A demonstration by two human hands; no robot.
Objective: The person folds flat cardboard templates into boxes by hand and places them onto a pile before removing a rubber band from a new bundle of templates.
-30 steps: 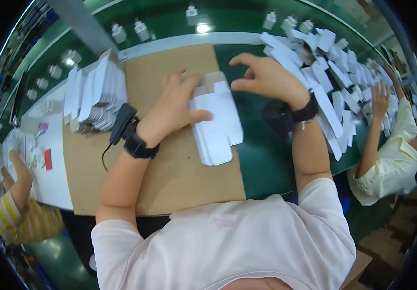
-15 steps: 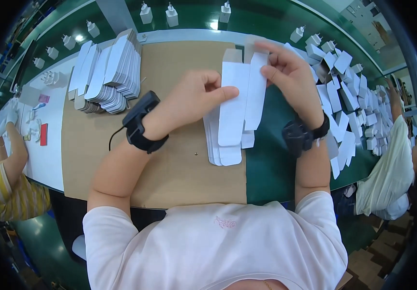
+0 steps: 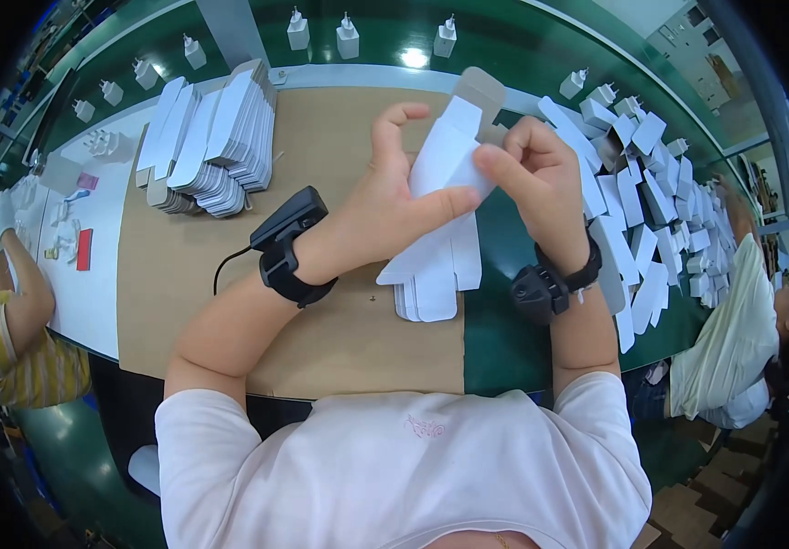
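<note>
From my remote seat I take this for a packing workshop, with plug adapters (image 3: 347, 41) standing in a row, flat white cartons (image 3: 429, 305) and heaped boxes (image 3: 655, 206) on the counter (image 3: 497, 352), and co-workers (image 3: 722, 329) either side.

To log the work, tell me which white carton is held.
The tilted carton between left hand and right hand; others lie in flat stacks or a heap.

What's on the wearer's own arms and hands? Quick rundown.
Left hand and right hand are ungloved. Left wrist: black strap, elongated black module, thin black cable. Right wrist: black band with a chunky, rounded black unit. Short, pale, plain sleeves; forearms bare.
</note>
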